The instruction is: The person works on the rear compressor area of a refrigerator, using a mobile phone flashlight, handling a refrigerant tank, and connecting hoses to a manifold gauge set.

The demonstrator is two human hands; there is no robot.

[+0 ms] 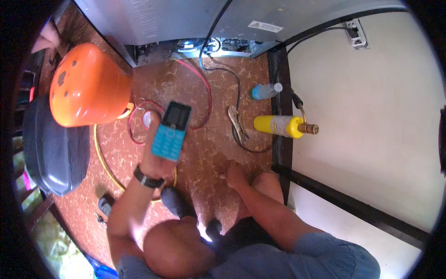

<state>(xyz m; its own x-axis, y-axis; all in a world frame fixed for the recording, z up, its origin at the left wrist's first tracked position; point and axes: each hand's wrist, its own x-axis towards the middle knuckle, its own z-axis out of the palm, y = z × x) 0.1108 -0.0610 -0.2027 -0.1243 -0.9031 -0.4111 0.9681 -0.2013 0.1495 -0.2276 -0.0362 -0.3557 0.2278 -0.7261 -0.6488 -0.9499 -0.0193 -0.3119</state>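
Observation:
My left hand (155, 162), with a dark watch on its wrist, holds a turquoise keypad mobile phone (170, 135), its small screen dark and its keys facing up. The fingers are mostly hidden behind the phone. My right hand (233, 174) hangs loosely past my bent knee, fingers slightly apart, with nothing visible in it. Beyond it on the floor lie metal locking pliers (235, 122) beside a black cable. To their right rests a yellow gas cylinder (274, 125) with a brass torch fitting. A clear bottle with blue at its base (265, 91) lies farther back.
A grey refrigerator-like cabinet (186, 18) stands ahead, its lower compartment (232, 45) exposed. A red hose (207, 88) and a yellow hose (102, 160) cross the patterned floor. At left are an orange rounded vessel (90, 88) and a black case (55, 153). A wall outlet (355, 33) is at right.

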